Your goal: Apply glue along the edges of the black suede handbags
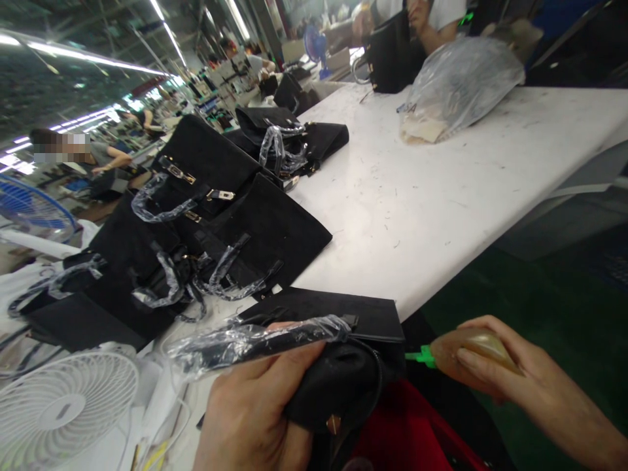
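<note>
My left hand is closed around a black handbag at the table's near edge. The bag's handle, wrapped in clear plastic film, runs across above my fingers, and a small gold-coloured fitting shows low on the bag. To the right, my right hand grips a squeeze bottle of amber-brown liquid with a green nozzle. The nozzle points left, its tip close to the bag's right edge; whether they touch I cannot tell. My left fingertips are partly hidden behind the bag.
Several black handbags with film-wrapped handles lie piled on the left of the white table. A white fan stands at lower left. A clear plastic bag lies at the far side, where another person's hands hold a black bag.
</note>
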A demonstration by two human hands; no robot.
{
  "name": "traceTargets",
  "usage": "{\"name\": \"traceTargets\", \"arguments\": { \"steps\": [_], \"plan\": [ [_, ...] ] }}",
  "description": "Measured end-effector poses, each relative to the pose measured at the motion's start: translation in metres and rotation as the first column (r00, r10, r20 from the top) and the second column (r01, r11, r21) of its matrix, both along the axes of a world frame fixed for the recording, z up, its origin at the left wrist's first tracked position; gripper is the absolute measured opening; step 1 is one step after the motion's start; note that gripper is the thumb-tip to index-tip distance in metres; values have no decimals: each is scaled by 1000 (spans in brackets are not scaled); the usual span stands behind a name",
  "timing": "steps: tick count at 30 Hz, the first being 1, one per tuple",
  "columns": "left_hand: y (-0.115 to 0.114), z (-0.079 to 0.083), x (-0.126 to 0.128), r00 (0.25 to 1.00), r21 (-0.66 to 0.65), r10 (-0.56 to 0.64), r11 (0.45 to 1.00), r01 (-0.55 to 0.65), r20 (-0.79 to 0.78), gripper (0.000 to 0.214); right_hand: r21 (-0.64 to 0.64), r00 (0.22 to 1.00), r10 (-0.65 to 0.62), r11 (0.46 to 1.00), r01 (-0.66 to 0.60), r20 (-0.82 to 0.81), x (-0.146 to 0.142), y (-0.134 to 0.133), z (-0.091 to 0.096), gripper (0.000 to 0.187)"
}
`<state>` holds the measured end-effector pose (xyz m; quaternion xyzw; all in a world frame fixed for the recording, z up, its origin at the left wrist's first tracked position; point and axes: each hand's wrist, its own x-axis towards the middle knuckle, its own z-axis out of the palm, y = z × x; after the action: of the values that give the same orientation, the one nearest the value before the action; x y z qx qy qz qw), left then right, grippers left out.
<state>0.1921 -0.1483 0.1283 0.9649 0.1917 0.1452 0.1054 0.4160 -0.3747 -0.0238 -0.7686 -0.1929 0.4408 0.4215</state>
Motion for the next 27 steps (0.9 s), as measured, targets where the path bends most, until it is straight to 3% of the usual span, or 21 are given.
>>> {"name": "traceTargets", "arguments": {
  "steps": [4,9,11,16,22,27],
  "plan": [
    [-2,0,-2,1000,-16,5,1000,-5,2,42,63,995,-2,998,8,-97,-1,-7,1,53],
    [-2,-1,0,1000,-12,-6,1000,6,13,46,120,969,29,993,0,-245,-11,-7,18,48],
    [-3,-2,0,1000,-27,-19,999,19,15,49,99,977,-13,994,35,-215,-14,-6,20,50],
    [-4,-2,0,1000,-36,-8,999,9,15,47,51,990,48,998,-41,-132,-14,-10,6,52],
    [-5,-1,2,1000,-73,-4,997,6,31,41,-43,991,-99,994,103,88,-8,-12,4,57],
    [-6,2,4,1000,-86,-4,996,7,29,43,11,997,-67,998,67,30,-11,-8,7,55]
  ]
}}
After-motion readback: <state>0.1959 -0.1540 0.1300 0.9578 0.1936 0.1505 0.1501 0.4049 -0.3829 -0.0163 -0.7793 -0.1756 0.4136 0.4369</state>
